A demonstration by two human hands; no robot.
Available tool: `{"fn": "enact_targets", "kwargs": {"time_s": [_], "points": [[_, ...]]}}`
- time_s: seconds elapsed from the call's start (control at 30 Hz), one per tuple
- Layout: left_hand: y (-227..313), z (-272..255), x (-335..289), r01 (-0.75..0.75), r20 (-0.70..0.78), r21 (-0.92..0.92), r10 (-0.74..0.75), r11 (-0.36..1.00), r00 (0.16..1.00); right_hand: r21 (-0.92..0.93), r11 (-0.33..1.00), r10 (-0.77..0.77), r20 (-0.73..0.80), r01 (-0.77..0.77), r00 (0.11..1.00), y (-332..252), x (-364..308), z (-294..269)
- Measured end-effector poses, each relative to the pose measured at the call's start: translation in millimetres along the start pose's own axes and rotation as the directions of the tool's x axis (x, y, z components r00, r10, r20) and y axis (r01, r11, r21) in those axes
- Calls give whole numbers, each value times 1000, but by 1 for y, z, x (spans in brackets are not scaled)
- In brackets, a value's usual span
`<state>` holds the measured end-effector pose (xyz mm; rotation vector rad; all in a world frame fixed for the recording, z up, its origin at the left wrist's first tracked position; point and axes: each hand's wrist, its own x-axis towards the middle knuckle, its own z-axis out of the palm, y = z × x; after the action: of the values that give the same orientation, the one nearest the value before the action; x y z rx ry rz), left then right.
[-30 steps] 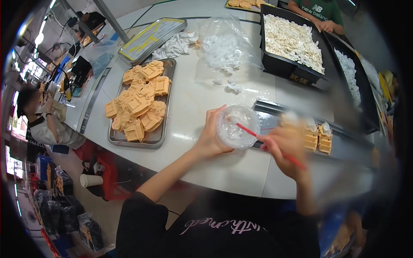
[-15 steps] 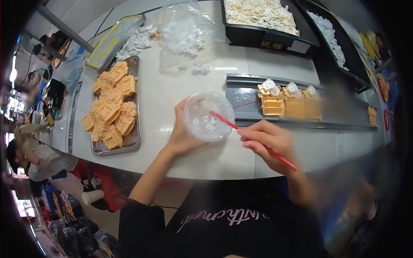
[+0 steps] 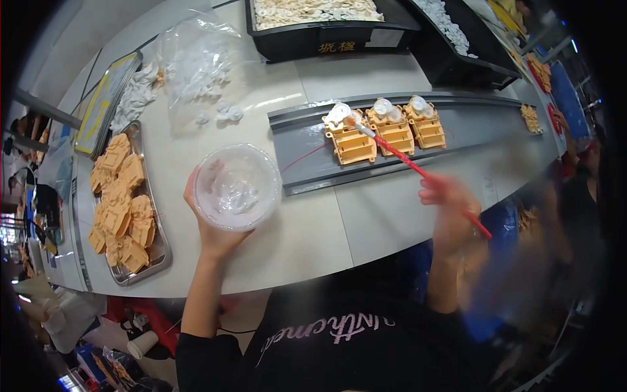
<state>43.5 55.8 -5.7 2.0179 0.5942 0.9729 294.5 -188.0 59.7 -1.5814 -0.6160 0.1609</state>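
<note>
The right hand (image 3: 450, 202), partly blurred, is pinching a red brush (image 3: 411, 163) between nearly closed fingers. The brush is slanting up and leftward from it, its bristles reaching the top of the left yellow-orange casing (image 3: 354, 148); whether they are touching it, I cannot tell. The left hand (image 3: 208, 230) is curling around a clear tub (image 3: 238, 189), cupping its side and underside, and the tub is tilting its open mouth toward the camera, showing a glossy, whitish content.

Beyond the right hand, that casing and two matching casings (image 3: 410, 134) are lying side by side on a long grey rail (image 3: 496, 130), each bearing white discs (image 3: 384, 106) at its top. The rail is resting on the pale counter (image 3: 307, 242). Left of the tub, a metal tray (image 3: 160, 258) is holding a heap of similar orange parts (image 3: 121, 209). Farther off, a clear plastic bag (image 3: 202, 59) is lying near loose white pieces (image 3: 228, 113).

At the far side, a black bin (image 3: 313, 49) is displaying gold characters, with a pale label (image 3: 384, 38) sitting just right of them. Pale cursive lettering (image 3: 326, 334) is running across the person's black shirt (image 3: 339, 369).
</note>
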Motion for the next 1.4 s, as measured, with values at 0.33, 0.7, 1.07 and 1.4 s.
{"fn": "enact_targets", "kwargs": {"time_s": [0.33, 0.7, 1.07, 1.4], "points": [[-2, 5, -5, -23, 13, 74, 22, 997, 1000, 37, 999, 25, 23, -25, 999, 12, 15, 11], [-2, 7, -4, -68, 20, 69, 66, 995, 998, 59, 998, 29, -14, -29, 999, 2, 22, 15], [1, 6, -8, -59, 0, 136, 60, 989, 998, 13, 998, 67, -54, -67, 996, -8, 25, 23], [4, 11, -6, -185, -5, 63, 186, 981, 983, 183, 962, -248, 270, 203, 930, -42, -27, 48]]}}
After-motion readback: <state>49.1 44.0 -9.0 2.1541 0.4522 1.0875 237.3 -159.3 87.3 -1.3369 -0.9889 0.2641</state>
